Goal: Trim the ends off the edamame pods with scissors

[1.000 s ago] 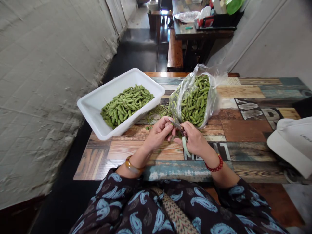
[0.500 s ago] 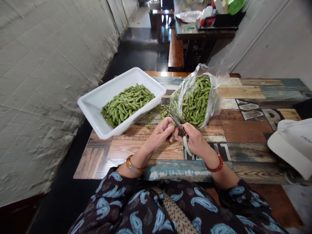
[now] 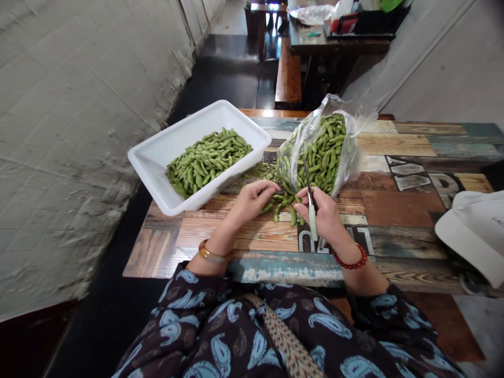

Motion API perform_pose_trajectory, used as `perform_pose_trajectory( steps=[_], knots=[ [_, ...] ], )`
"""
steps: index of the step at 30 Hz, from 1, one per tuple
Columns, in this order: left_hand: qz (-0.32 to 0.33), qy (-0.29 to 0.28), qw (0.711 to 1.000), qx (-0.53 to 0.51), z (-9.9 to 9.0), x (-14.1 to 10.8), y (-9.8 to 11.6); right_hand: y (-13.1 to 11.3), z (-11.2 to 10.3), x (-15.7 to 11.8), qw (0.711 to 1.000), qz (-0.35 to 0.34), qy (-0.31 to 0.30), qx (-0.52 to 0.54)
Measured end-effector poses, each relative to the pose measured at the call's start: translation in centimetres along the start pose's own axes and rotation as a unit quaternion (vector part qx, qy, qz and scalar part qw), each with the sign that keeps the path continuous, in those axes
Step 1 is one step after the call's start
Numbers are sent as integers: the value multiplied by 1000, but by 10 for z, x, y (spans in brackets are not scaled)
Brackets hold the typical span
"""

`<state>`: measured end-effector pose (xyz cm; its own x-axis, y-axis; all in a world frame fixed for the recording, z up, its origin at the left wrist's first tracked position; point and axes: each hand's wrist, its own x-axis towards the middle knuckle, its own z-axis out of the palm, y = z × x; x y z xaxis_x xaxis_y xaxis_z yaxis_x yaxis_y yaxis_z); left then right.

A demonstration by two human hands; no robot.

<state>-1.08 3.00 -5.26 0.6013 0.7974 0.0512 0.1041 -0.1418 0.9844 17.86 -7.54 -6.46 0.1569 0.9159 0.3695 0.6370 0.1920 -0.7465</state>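
Observation:
Green-handled scissors [image 3: 312, 218] rest in my right hand [image 3: 325, 212], blades pointing away from me toward the bag. My left hand [image 3: 254, 202] is closed in a pinch at the edge of some loose edamame pods [image 3: 285, 202]; what sits between its fingertips is too small to make out. These pods lie on the table between my two hands. Behind my right hand, a clear plastic bag [image 3: 293, 152] lies open, full of green pods [image 3: 325, 152]. To the left stands a white plastic tub [image 3: 157, 155] with a heap of pods [image 3: 207, 160] inside.
Small green trimmings [image 3: 262, 172] lie between tub and bag on the patchwork wood table [image 3: 220, 233]. A white cap [image 3: 472, 220] sits at the right edge. Beyond are a wooden bench [image 3: 289, 73] and another table [image 3: 311, 47] with items on it. A rough wall [image 3: 79, 105] runs along the left.
My hands have moved apart, and the scissors have swung from pointing left to pointing away from me. Loose pods now show on the table between the hands. The view has shifted slightly.

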Motion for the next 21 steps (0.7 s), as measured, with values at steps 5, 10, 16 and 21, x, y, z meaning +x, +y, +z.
perform_pose_trajectory(
  steps=[5, 10, 16, 21],
  knots=[
    [51, -66, 946, 314, 19, -4, -11, 1, 0, 1, 1000, 17, 12, -1],
    [49, -53, 930, 359, 22, -2, -14, 1, 2, 0, 1000, 14, 4, 1],
    [2, 20, 1000, 18, 7, -1, -2, 3, 2, 1, 1000, 19, 11, 0],
    [-69, 34, 965, -252, 4, -3, 9, 2, 4, 1, 999, 3, -32, 8]
  ],
)
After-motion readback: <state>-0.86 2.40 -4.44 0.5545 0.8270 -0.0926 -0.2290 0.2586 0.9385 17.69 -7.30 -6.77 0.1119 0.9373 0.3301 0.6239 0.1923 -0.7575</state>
